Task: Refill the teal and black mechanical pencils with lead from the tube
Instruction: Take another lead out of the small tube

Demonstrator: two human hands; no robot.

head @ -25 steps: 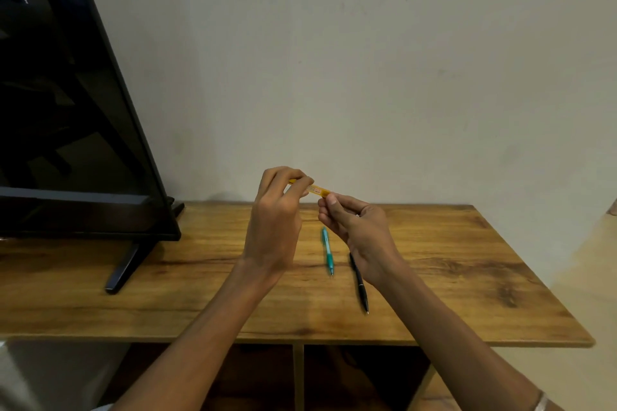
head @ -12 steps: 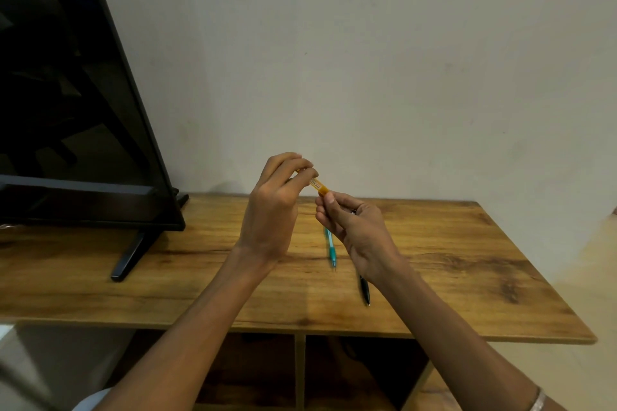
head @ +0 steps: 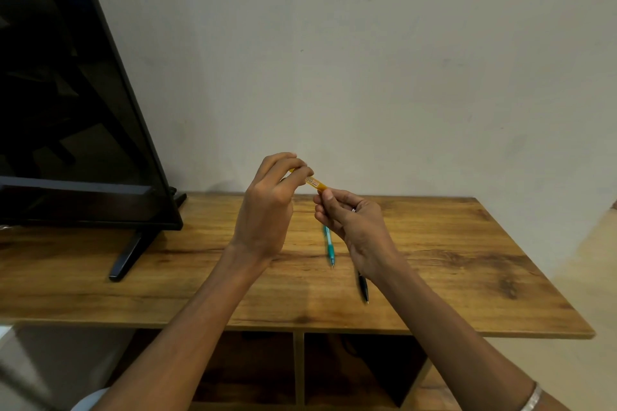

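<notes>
A small yellow lead tube (head: 315, 183) is held in the air above the table, tilted down to the right. My left hand (head: 270, 207) pinches its upper left end between thumb and fingers. My right hand (head: 354, 223) pinches its lower right end. The teal pencil (head: 329, 245) lies on the wooden table (head: 467, 260) just below the hands, tip toward me. The black pencil (head: 363, 287) lies to its right, its upper part hidden behind my right wrist.
A large black monitor (head: 66, 110) on a stand (head: 128, 259) fills the left side of the table. A plain wall rises behind. Open shelf compartments (head: 253, 367) sit under the tabletop.
Both hands have risen slightly with the tube and the tube has tilted more steeply down to the right. The pencils have stayed where they lay.
</notes>
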